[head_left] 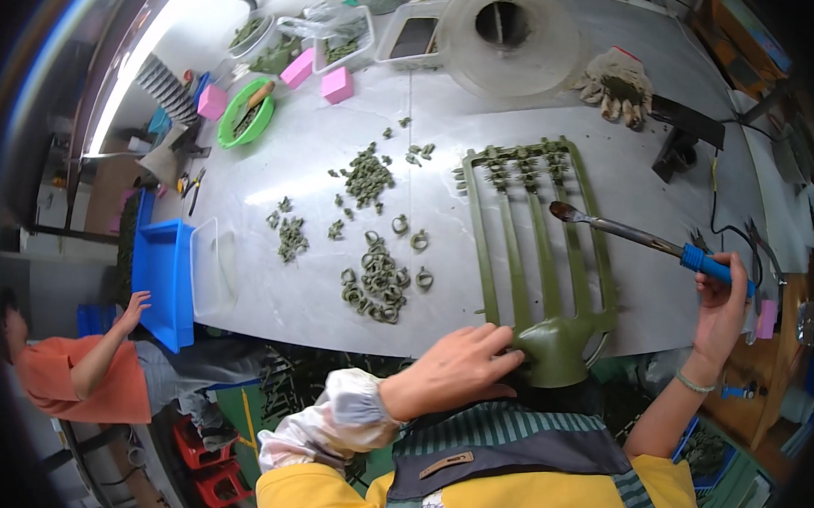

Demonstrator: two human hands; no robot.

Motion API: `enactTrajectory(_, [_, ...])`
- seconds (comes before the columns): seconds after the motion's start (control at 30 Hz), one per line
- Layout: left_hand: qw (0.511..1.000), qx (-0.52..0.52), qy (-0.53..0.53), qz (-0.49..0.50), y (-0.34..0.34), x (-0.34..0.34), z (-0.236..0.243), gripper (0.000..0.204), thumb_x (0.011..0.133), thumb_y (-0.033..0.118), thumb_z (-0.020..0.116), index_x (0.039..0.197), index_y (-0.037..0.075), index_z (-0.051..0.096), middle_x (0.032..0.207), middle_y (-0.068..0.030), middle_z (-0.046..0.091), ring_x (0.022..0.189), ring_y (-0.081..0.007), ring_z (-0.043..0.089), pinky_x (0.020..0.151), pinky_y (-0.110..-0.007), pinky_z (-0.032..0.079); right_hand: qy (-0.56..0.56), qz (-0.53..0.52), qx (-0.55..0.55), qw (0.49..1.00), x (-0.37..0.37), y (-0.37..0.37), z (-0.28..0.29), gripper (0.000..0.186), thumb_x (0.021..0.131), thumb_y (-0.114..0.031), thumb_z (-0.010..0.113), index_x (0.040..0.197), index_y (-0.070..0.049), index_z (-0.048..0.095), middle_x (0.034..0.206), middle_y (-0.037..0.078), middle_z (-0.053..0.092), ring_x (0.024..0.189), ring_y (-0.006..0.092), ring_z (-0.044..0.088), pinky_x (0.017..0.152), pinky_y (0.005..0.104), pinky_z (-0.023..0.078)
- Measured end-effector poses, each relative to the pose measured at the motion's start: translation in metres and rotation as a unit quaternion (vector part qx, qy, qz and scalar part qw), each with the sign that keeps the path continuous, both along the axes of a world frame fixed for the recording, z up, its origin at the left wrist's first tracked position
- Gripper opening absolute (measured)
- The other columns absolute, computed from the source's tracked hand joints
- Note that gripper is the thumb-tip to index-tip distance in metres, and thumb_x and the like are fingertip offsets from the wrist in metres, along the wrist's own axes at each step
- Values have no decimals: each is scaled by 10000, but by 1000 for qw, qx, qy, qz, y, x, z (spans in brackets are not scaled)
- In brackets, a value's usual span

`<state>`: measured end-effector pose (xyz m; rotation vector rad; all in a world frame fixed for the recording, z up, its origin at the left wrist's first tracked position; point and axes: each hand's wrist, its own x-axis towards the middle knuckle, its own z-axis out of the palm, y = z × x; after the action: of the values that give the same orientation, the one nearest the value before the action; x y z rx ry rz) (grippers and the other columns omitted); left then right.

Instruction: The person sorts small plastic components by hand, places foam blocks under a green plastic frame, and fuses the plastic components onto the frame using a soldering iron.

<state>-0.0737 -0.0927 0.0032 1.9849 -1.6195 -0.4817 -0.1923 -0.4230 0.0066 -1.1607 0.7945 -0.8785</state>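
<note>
My left hand (pixel 456 370) grips the near end of an olive-green plastic moulded frame (pixel 541 351), which lies on the grey table with small toothed pieces (pixel 524 164) along its far bars. My right hand (pixel 721 295) holds a long metal tool with a blue handle (pixel 703 261), perhaps a heated blade. Its dark spoon-like tip (pixel 563 212) is over the frame's bars. Left of the frame lie piles of small green pieces (pixel 367 175) and green rings (pixel 378 285).
A co-worker in an orange shirt (pixel 88 376) sits at left by a blue tray (pixel 165 284). At the back stand a green bowl (pixel 259 102), pink blocks (pixel 337 86), plastic tubs (pixel 407 36) and a round translucent lid (pixel 470 61), with a dirty glove (pixel 614 86) and black stand (pixel 680 148) at right.
</note>
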Motion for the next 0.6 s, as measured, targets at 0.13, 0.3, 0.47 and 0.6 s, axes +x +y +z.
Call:
enactTrajectory(0.13, [993,-13,-116,14,3,-10,-27,293,762,248,694,946,32,622,898,-66,472,836,-220,507,699,-318,466,-3,4,9,1000,-3,1,2,301,910,-303,651,931,-3,656,799,73,652,668,121,642,627,186,533])
enactTrajectory(0.3, [987,-23,-156,20,9,-17,-33,251,762,216,684,931,41,622,893,-60,471,827,-221,506,702,-322,469,-9,8,21,1000,-9,3,3,300,903,-316,665,930,-18,656,818,61,643,676,108,628,637,174,527])
enactTrajectory(0.47, [991,-80,-23,102,21,0,-16,205,798,184,712,929,50,628,909,-85,551,836,-256,571,692,-362,491,-6,-8,17,1000,-4,15,12,310,895,-334,671,900,-25,653,779,58,642,659,105,628,615,169,515])
enactTrajectory(0.6, [917,-138,-88,364,53,66,-19,158,798,26,657,946,34,603,841,-115,620,793,-291,607,707,-383,489,-4,-13,1,1000,-5,18,15,308,898,-331,671,907,-23,660,779,58,653,652,99,635,606,159,517])
